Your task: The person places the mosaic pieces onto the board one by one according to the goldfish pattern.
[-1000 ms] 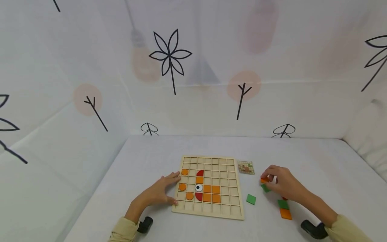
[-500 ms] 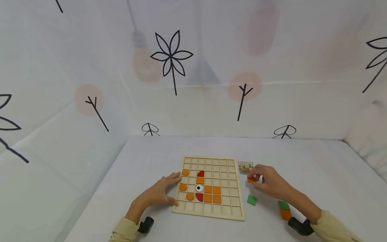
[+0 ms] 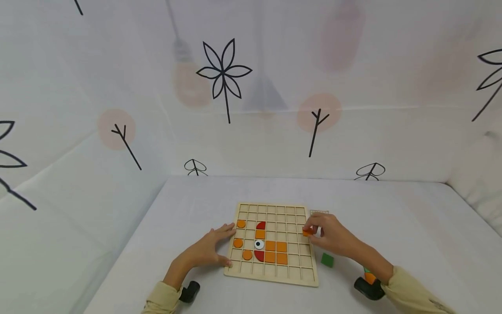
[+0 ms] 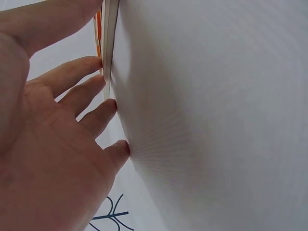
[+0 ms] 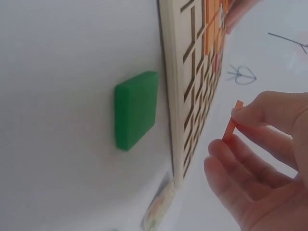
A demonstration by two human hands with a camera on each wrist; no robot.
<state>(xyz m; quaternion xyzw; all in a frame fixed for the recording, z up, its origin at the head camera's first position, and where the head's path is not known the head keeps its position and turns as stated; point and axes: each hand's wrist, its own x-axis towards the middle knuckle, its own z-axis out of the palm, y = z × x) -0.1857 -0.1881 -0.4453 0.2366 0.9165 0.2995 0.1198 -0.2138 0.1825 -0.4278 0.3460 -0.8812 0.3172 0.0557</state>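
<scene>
A wooden grid board [image 3: 274,274] lies on the table, holding orange squares [image 3: 276,252], orange discs [image 3: 238,243], red quarter-rounds [image 3: 259,256] and an eye disc [image 3: 259,244]. My left hand [image 3: 204,249] rests at the board's left edge, fingers spread and straight; in the left wrist view its fingertips [image 4: 96,82] touch the rim. Between thumb and fingers, my right hand [image 3: 333,235] pinches an orange square tile [image 5: 232,121] over the board's right edge. On the table near that edge lies a green square tile [image 5: 137,110].
A small pattern card [image 3: 319,212] lies beyond the right hand, partly covered by it. Under the right forearm, another orange tile [image 3: 370,278] and a bit of green tile [image 3: 366,270] show. A printed cloth wall [image 3: 266,144] stands behind the table.
My right hand has picked the orange tile up from the loose pieces at the right and carried it left to the board's right edge. The left hand has stayed in place.
</scene>
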